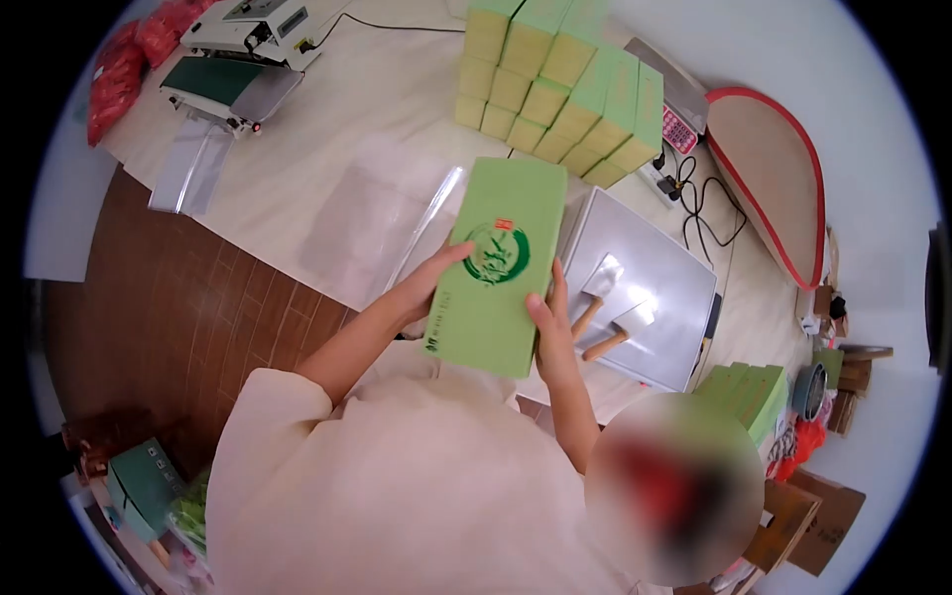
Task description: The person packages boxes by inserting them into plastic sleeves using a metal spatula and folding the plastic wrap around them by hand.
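A light green box [506,327] with a dark green round emblem and a small red mark is held up before my chest, its printed face toward me. My left hand [446,266] grips its left edge, thumb on the face. On the opposite edge my right hand [552,322] is closed, thumb also resting on the front. Clear plastic bags [347,223] lie on the table just beyond my left hand. To the right of my right hand is a flat metal plate [664,263] carrying two scrapers with wooden handles, one scraper [633,322] nearer me.
Stacked green boxes [540,104] stand at the back of the table [367,89]. A sealing machine [233,74] is at far left, near red bags [124,74]. Black cables [709,203] and a red-rimmed tray [769,178] lie right. More green boxes [744,397] stand at lower right.
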A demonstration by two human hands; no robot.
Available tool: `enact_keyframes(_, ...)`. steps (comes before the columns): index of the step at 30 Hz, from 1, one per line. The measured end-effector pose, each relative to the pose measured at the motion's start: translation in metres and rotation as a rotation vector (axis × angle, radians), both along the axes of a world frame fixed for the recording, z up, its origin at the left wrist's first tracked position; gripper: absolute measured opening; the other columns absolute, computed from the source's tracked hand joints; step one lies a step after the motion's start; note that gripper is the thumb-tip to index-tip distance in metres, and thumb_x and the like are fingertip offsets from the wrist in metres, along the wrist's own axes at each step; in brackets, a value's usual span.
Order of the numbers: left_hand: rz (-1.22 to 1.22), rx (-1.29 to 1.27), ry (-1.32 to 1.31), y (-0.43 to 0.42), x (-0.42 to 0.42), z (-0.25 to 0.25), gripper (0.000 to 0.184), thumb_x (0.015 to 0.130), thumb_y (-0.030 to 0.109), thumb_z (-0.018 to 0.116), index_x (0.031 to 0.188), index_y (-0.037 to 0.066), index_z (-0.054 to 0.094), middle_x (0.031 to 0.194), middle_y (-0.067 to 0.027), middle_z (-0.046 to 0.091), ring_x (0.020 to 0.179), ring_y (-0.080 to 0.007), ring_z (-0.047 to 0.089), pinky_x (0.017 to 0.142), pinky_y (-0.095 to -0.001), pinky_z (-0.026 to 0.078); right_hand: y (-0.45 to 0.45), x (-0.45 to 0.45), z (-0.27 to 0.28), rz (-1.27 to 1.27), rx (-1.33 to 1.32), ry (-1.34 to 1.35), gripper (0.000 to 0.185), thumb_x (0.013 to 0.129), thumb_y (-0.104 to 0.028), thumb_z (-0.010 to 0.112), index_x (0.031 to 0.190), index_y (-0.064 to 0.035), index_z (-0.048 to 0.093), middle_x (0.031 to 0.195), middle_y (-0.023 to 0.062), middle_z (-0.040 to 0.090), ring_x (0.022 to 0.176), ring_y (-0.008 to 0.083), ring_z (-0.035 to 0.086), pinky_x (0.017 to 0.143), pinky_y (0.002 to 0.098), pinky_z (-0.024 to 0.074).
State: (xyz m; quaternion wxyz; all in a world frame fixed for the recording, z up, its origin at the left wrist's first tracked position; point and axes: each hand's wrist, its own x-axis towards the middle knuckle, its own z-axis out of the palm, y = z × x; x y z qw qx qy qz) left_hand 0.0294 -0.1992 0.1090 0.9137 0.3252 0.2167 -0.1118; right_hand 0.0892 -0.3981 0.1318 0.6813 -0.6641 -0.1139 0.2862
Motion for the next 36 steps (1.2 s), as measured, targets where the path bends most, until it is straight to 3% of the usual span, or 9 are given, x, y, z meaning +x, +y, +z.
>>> enact_keyframes(4, -0.030, 0.395, -0.234, 0.040, -0.002, -0.048, 0.064, 0.099, 0.042, 0.049, 0.152, 0.012, 0.028, 0.154, -0.0140, 0.027, 0.138, -0.0302, 0.034, 0.112, -0.0391, 0.032, 0.028, -0.018, -0.009, -0.155, 0.079, 0.187, 0.085, 0.088, -0.021, 0.063, 0.154, -0.0031, 0.011, 0.148, 0.0215, 0.034, 0.133, 0.0294, 0.040, 0.108, 0.0350, 0.0351)
enact_keyframes(7, -0.285, 1.353, -0.340, 0.100, -0.001, -0.093, 0.068, 0.097, 0.040, 0.054, 0.151, 0.008, 0.028, 0.150, -0.0193, 0.031, 0.143, -0.0335, 0.024, 0.117, -0.0427, 0.021, 0.044, -0.036, -0.029, -0.345, 0.016, 0.188, 0.085, 0.086, -0.014, 0.064, 0.154, -0.0036, 0.013, 0.145, 0.0213, 0.038, 0.129, 0.0285, 0.044, 0.105, 0.0354, 0.0382)
enact_keyframes(8, -0.303, 1.335, -0.352, 0.114, -0.005, -0.111, 0.068, 0.097, 0.040, 0.054, 0.151, 0.008, 0.028, 0.150, -0.0193, 0.031, 0.143, -0.0335, 0.024, 0.117, -0.0427, 0.021, 0.049, -0.043, -0.038, -0.439, -0.045, 0.154, 0.085, 0.086, -0.012, 0.064, 0.154, -0.0036, 0.014, 0.144, 0.0210, 0.040, 0.128, 0.0282, 0.046, 0.105, 0.0355, 0.0389)
enact_keyframes(10, -0.401, 1.921, -0.129, 0.137, -0.007, -0.132, 0.072, 0.091, 0.035, 0.062, 0.148, 0.004, 0.032, 0.151, -0.0205, 0.030, 0.144, -0.0349, 0.021, 0.118, -0.0453, 0.016, 0.067, -0.051, -0.046, -0.522, -0.089, 0.120, 0.085, 0.085, -0.009, 0.065, 0.153, -0.0036, 0.015, 0.142, 0.0202, 0.042, 0.125, 0.0270, 0.047, 0.104, 0.0351, 0.0392)
enact_keyframes(15, -0.558, 1.798, -0.602, 0.130, 0.014, -0.175, 0.082, 0.087, 0.036, 0.065, 0.149, -0.001, 0.025, 0.155, -0.0199, 0.024, 0.147, -0.0364, 0.013, 0.118, -0.0525, 0.011, 0.084, -0.109, -0.042, -0.729, -0.273, 0.166, 0.084, 0.085, -0.009, 0.066, 0.153, -0.0041, 0.017, 0.137, 0.0200, 0.046, 0.120, 0.0263, 0.050, 0.100, 0.0357, 0.0419)
enact_keyframes(20, -0.848, 2.076, -0.457, 0.113, 0.030, -0.214, 0.087, 0.089, 0.051, 0.056, 0.150, -0.001, 0.024, 0.158, -0.0181, 0.020, 0.148, -0.0314, 0.013, 0.118, -0.0528, 0.009, 0.097, -0.158, -0.040, -0.846, -0.346, 0.166, 0.083, 0.083, -0.007, 0.065, 0.152, -0.0020, 0.019, 0.145, 0.0193, 0.038, 0.130, 0.0275, 0.043, 0.106, 0.0371, 0.0378)
enact_keyframes(26, -0.789, 2.016, -0.846, 0.096, 0.018, -0.232, 0.086, 0.087, 0.055, 0.055, 0.150, 0.004, 0.028, 0.157, -0.0159, 0.023, 0.147, -0.0292, 0.016, 0.118, -0.0516, 0.011, 0.106, -0.184, -0.033, -0.949, -0.345, 0.186, 0.084, 0.083, -0.009, 0.065, 0.152, -0.0011, 0.018, 0.144, 0.0190, 0.040, 0.129, 0.0271, 0.043, 0.106, 0.0369, 0.0375)
enact_keyframes(34, -0.861, 1.909, -1.224, 0.052, 0.016, -0.235, 0.078, 0.086, 0.046, 0.059, 0.148, 0.005, 0.033, 0.156, -0.0133, 0.027, 0.145, -0.0262, 0.024, 0.118, -0.0460, 0.017, 0.112, -0.182, -0.030, -0.884, -0.426, 0.134, 0.087, 0.083, -0.014, 0.068, 0.152, -0.0008, 0.017, 0.137, 0.0192, 0.047, 0.125, 0.0262, 0.048, 0.103, 0.0359, 0.0406)
enact_keyframes(36, -0.881, 1.876, -1.289, 0.041, 0.016, -0.254, 0.074, 0.087, 0.042, 0.059, 0.147, 0.005, 0.035, 0.156, -0.0137, 0.028, 0.144, -0.0267, 0.025, 0.118, -0.0457, 0.018, 0.112, -0.178, -0.028, -0.888, -0.405, 0.187, 0.087, 0.078, -0.009, 0.067, 0.152, -0.0014, 0.020, 0.150, 0.0181, 0.031, 0.136, 0.0285, 0.036, 0.110, 0.0386, 0.0335)
